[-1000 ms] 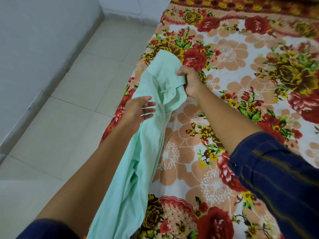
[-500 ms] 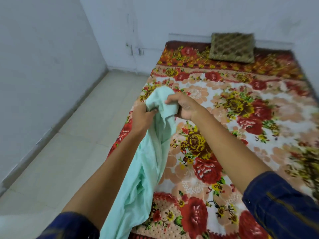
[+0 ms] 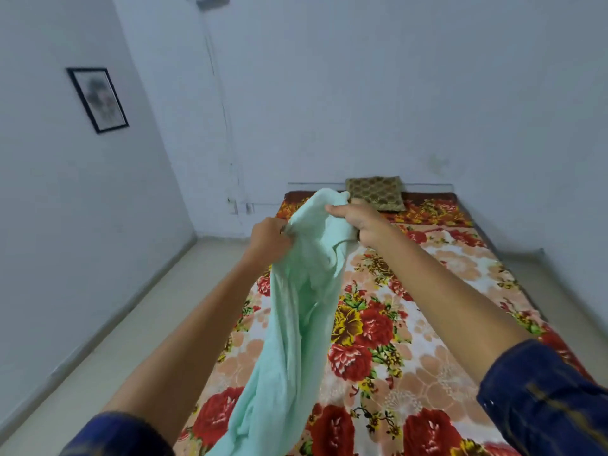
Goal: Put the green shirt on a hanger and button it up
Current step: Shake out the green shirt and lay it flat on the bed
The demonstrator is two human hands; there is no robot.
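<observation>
Nearest to the camera, the lower part of the green shirt is hanging down in a long twisted fall, over the near left edge of the bed with its flowered cover. The cloth is bunching there, so front and back cannot be told apart.

Higher and farther, the left hand is closing its fingers around a gathered fold at the left of the shirt's top, and the right hand is pinching the top edge at the right, fist almost fully closed. Between the two hands the cloth is sagging a little.

The step in hand, as I judge it, is finding the collar and shoulders. To do it well, the hands should be moving apart along the top edge until it is stretching flat, then giving one light shake so the twist is falling out (a pull too strong could strain a seam).

No hanger is showing anywhere, so it must be fetched first.

Far behind, a cushion is lying at the head of the bed, and a framed picture is hanging on the left wall.
</observation>
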